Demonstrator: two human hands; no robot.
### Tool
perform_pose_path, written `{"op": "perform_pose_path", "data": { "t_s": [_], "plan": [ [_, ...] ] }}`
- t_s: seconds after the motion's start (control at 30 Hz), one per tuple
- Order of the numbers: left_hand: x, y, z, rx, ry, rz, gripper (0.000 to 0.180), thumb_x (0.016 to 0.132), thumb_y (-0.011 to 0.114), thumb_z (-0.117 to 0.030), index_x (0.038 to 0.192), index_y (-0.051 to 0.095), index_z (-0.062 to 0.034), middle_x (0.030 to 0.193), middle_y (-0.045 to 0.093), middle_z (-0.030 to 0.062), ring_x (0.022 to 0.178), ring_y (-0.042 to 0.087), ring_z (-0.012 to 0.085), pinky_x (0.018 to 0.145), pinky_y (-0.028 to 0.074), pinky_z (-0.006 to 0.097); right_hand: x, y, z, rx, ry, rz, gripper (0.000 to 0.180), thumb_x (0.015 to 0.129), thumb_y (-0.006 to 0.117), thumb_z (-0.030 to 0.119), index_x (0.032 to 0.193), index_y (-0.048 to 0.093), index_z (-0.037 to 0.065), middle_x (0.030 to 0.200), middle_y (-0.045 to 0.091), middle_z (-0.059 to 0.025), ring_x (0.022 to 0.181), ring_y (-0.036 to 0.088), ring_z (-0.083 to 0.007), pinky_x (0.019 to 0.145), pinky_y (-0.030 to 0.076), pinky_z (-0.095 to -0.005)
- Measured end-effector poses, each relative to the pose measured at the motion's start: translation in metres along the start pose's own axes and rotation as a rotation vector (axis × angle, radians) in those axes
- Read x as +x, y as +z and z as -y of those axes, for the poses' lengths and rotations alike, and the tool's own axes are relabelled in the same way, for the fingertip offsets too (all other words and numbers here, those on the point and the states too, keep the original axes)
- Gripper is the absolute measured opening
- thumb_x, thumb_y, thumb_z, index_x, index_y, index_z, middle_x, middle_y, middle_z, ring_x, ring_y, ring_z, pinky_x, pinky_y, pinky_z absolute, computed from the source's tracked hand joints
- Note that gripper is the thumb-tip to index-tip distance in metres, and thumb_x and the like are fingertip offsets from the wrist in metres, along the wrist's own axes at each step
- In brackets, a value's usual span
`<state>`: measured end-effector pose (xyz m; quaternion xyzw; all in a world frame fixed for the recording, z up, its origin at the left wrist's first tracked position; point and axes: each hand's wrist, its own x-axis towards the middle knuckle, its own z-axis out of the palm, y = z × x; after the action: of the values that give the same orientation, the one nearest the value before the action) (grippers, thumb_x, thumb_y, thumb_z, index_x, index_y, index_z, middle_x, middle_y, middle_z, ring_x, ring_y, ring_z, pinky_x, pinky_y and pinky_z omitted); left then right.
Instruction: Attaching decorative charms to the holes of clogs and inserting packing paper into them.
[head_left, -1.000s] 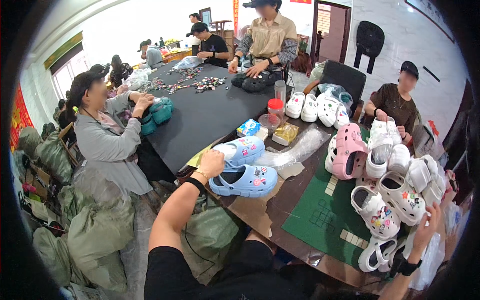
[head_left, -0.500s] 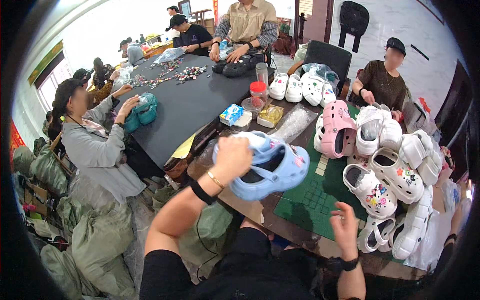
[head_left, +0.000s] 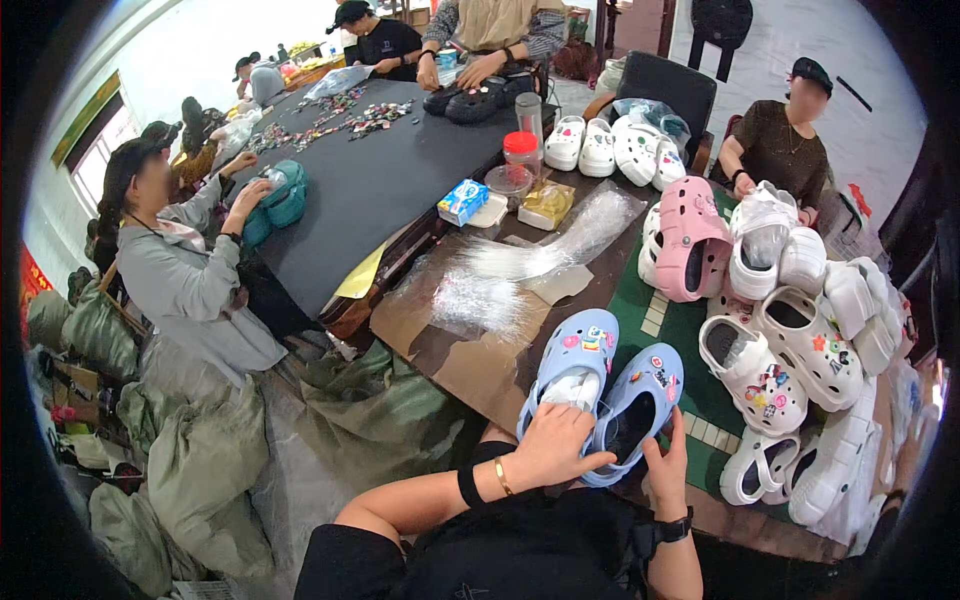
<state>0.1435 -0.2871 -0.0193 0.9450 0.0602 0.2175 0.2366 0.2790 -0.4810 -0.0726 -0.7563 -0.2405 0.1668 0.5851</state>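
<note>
Side by side, toes pointing away from me, two light-blue clogs lie at the table's near edge. The left blue clog (head_left: 585,340) has colourful charms and crumpled white stuffing (head_left: 572,388) in its opening. My left hand (head_left: 552,447) grips it at the heel opening, fingertips against the stuffing and thumb stretched towards the other shoe. The right blue clog (head_left: 655,372) also bears charms, and its dark insole shows. My right hand (head_left: 667,472) holds its right heel side, fingers along the outside and thumb near the back. Some fingertips of my left hand are hidden.
White clogs (head_left: 755,380) and a pink clog (head_left: 690,240) crowd the green mat (head_left: 640,335) on the right. Clear plastic bags (head_left: 520,265) lie behind the blue pair. A red-lidded jar (head_left: 521,150) and small boxes stand farther back. Other people sit around the black table (head_left: 370,190).
My left hand has brought the blue clogs down and nearer from mid-air, turning their toes away from me. My right hand has moved in from the side onto the right clog.
</note>
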Motion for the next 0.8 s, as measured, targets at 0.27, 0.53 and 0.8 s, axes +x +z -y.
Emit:
{"op": "perform_pose_path", "data": {
  "t_s": [0.27, 0.53, 0.8],
  "plan": [
    [0.002, -0.052, 0.067, -0.978, -0.465, -0.323, 0.027, 0.092, 0.062, -0.019, 0.115, 0.058, -0.006, 0.099, 0.064, 0.0067, 0.09, 0.061, 0.0165, 0.08, 0.049, 0.034, 0.038, 0.003, -0.009, -0.013, -0.077, -0.002, 0.06, 0.088, 0.051, 0.006, 0.144, 0.033, -0.003, 0.145, 0.037, -0.0194, 0.132, 0.039, -0.0286, 0.11, 0.028, -0.0367],
    [-0.023, -0.251, 0.159, -1.575, -0.519, -1.046, 0.02, 0.093, 0.059, -0.016, 0.111, 0.053, -0.0096, 0.08, 0.058, 0.0006, 0.072, 0.056, 0.0135, 0.067, 0.048, 0.027, 0.046, -0.004, -0.028, -0.081, -0.073, 0.063, 0.054, 0.094, 0.052, 0.015, 0.144, 0.037, 0.001, 0.144, 0.041, -0.0156, 0.129, 0.042, -0.0268, 0.108, 0.03, -0.0352],
    [-0.026, -0.197, 0.154, -1.192, -0.617, -0.568, 0.025, 0.09, 0.06, -0.012, 0.113, 0.059, -0.0019, 0.081, 0.06, -0.0006, 0.07, 0.055, 0.0096, 0.063, 0.045, 0.023, 0.027, 0.009, 0.001, 0.06, -0.039, 0.077, 0.059, 0.089, 0.051, 0.005, 0.145, 0.032, -0.002, 0.143, 0.041, -0.0166, 0.127, 0.043, -0.0265, 0.107, 0.033, -0.0359]
  ]
}}
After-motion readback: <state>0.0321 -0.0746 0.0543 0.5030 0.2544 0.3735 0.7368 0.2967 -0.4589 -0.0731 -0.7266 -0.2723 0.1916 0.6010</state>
